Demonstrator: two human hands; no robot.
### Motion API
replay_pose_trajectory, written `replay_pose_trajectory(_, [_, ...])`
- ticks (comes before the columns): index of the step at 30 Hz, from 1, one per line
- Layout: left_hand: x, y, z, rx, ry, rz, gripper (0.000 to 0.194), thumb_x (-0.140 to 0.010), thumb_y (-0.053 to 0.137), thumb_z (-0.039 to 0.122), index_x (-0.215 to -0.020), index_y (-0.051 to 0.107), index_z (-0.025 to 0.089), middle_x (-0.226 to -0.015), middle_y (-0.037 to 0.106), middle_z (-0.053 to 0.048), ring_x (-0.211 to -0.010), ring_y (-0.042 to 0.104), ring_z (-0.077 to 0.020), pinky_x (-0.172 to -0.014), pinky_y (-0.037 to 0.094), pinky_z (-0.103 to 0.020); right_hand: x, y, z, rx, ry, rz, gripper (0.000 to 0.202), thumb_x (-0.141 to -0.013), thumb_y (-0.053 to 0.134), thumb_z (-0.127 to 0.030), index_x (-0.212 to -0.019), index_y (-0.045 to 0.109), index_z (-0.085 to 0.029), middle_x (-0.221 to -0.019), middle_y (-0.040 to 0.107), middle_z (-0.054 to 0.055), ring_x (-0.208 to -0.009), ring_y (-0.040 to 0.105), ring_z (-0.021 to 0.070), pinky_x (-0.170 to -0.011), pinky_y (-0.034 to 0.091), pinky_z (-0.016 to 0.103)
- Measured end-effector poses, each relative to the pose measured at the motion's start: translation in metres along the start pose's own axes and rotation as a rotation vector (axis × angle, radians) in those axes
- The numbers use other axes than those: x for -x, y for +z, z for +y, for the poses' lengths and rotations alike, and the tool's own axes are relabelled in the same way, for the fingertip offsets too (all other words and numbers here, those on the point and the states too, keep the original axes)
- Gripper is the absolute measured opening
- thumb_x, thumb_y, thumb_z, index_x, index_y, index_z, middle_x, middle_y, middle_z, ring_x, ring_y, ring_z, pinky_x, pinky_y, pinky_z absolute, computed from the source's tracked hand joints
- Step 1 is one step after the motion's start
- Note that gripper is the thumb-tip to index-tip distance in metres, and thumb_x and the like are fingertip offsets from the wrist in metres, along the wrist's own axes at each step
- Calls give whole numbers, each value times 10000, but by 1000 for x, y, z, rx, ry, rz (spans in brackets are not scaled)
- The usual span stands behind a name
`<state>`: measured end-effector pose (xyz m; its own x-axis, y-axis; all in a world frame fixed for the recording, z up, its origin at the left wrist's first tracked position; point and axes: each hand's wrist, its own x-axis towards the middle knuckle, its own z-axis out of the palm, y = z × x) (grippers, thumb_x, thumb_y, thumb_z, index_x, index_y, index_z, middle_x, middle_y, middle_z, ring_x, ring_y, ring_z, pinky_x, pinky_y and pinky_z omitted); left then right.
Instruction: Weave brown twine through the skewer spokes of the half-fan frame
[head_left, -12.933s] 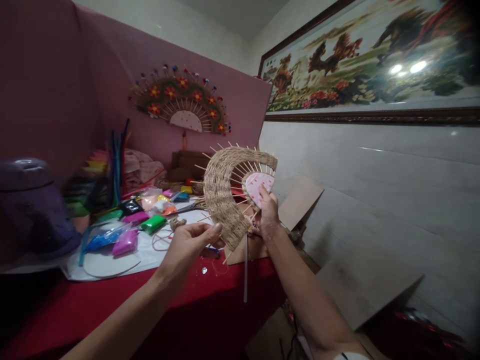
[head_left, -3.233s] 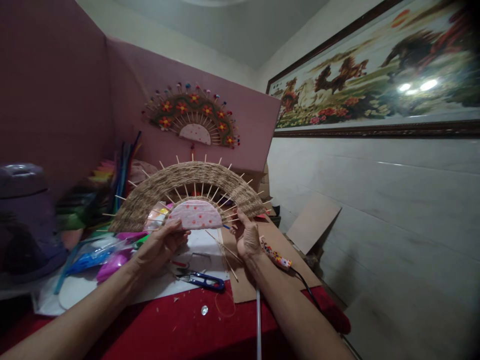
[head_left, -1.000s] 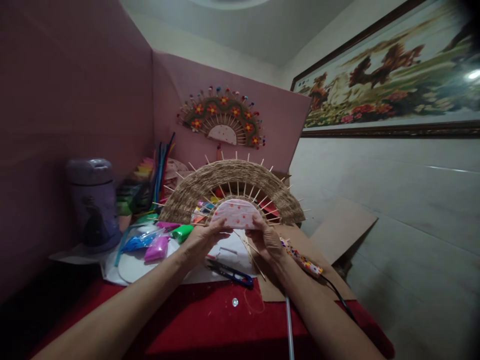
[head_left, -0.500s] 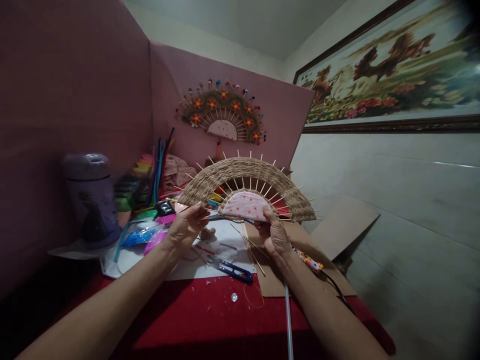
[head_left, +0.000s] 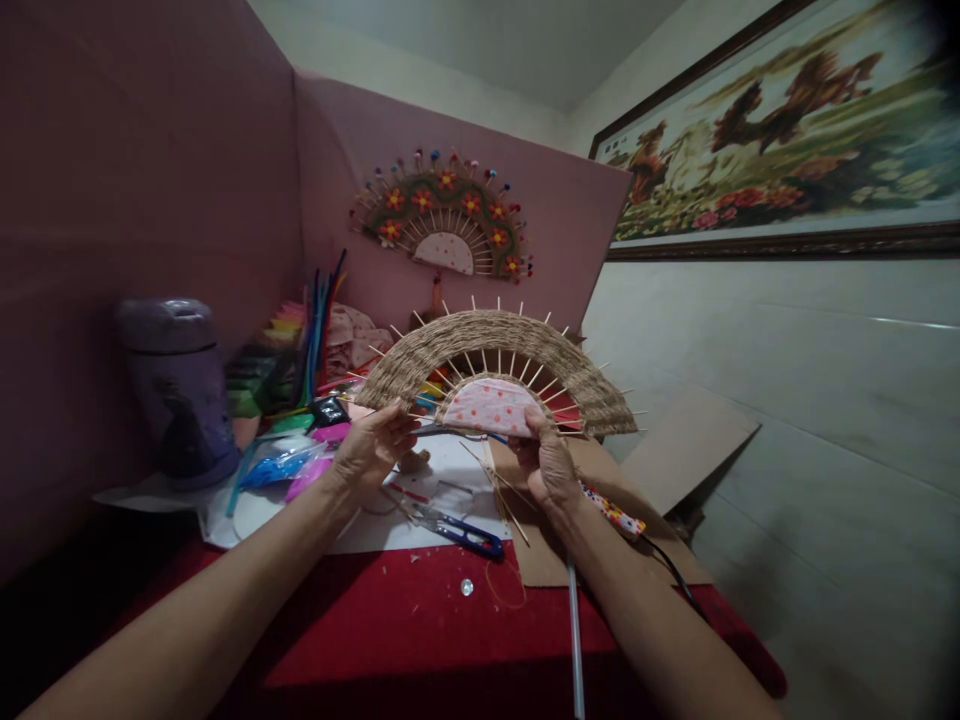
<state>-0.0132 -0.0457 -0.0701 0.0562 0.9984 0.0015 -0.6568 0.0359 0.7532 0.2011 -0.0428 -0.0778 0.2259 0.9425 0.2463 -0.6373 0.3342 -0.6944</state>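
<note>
Upright in front of me is a half-round fan (head_left: 480,325), a band of brown twine woven over thin wooden sticks whose tips poke out past the rim. A pink half-circle of cloth with red dots (head_left: 487,408) covers its base. My left hand (head_left: 375,445) pinches the fan's lower left corner. With the thumb on the cloth, my right hand (head_left: 546,462) grips the base, its other fingers hidden behind. Below lie blue thread snips (head_left: 465,535) and several loose sticks (head_left: 510,505).
A decorated fan (head_left: 442,205) hangs on the pink board behind. At left stand a purple bottle (head_left: 178,390) and pipe cleaners (head_left: 319,325); bagged clay (head_left: 281,470) lies nearer. Cardboard (head_left: 600,545), a glue gun (head_left: 613,510) and a clear glue stick (head_left: 575,640) are at right.
Both hands keep the same hold on the fan. The whole view has shifted very slightly; nothing has been taken up or let go.
</note>
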Motion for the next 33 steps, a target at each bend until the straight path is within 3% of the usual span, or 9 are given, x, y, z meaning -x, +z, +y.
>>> replay_pose_trajectory(3, [-3, -3, -6, -151, 63, 91, 155, -712, 659, 272, -703, 606, 127, -626, 636, -43, -532, 572, -140, -492, 412, -233, 1, 0, 0, 47, -76, 31, 197, -613, 745, -264, -642, 578, -164, -548, 566, -52, -462, 470, 62, -415, 412, 177])
replay_pose_trajectory(6, [-3, -5, -13, -375, 359, 237, 173, -665, 706, 216, -584, 566, 153, -494, 519, 26, -454, 468, -99, -461, 346, -199, 3, 4, -2, 121, -230, 27, 195, -652, 718, -306, -682, 590, -162, -597, 582, -41, -464, 462, 63, -419, 396, 192])
replay_pose_trajectory(11, [9, 15, -19, -636, 751, 38, 254, -591, 743, 74, -795, 679, 211, -893, 641, -54, -1030, 523, -221, -818, 399, -217, 12, 9, 3, 288, -390, -8, 191, -705, 664, -340, -629, 575, -188, -574, 574, -45, -483, 472, 78, -476, 400, 217])
replay_pose_trajectory(15, [16, 49, -26, -666, 645, -219, 403, -596, 709, 19, -951, 671, 207, -1201, 573, -127, -1309, 289, -303, -939, 358, -319, 22, 8, 13, 440, -390, -1, 234, -718, 641, -334, -540, 567, -202, -520, 560, -38, -547, 505, 109, -581, 437, 244])
replay_pose_trajectory(21, [-1, 81, -20, -404, 590, -141, 319, -653, 648, 15, -941, 667, 148, -1236, 549, -161, -1323, 275, -300, -858, 425, -278, 33, 8, 1, 596, -439, -155, 104, -603, 746, -227, -645, 651, -218, -618, 606, -21, -629, 529, 139, -663, 429, 273])
replay_pose_trajectory(24, [-15, 85, -1, -478, 690, -104, 311, -611, 680, 12, -876, 683, 175, -1168, 601, -119, -1289, 334, -282, -884, 418, -260, 32, 10, -11, 608, -539, -165, 296, -603, 758, -237, -883, 667, -258, -848, 646, 6, -747, 544, 149, -700, 427, 271])
replay_pose_trajectory(27, [-26, 82, 12, -479, 721, -19, 185, -612, 725, 106, -779, 668, 164, -956, 674, -76, -1074, 533, -255, -842, 442, -264, 28, 6, -16, 650, -602, -96, 131, -745, 642, -300, -869, 663, -265, -842, 633, 5, -746, 539, 137, -690, 407, 259])
replay_pose_trajectory(29, [-29, 77, 12, -327, 611, 14, 188, -623, 734, 167, -786, 644, 141, -811, 671, -44, -857, 606, -210, -753, 482, -278, 25, 0, -14, 702, -584, -94, 141, -798, 579, -333, -713, 655, -249, -676, 596, -13, -643, 513, 122, -648, 388, 252])
replay_pose_trajectory(33, [-27, 62, 1, 31, 248, -174, 156, -675, 705, 171, -794, 610, 137, -709, 661, -1, -668, 609, -135, -721, 530, -319, 28, -8, -4, 763, -423, -330, 303, -743, 638, -386, -485, 595, -232, -490, 536, -27, -505, 460, 109, -584, 370, 249])
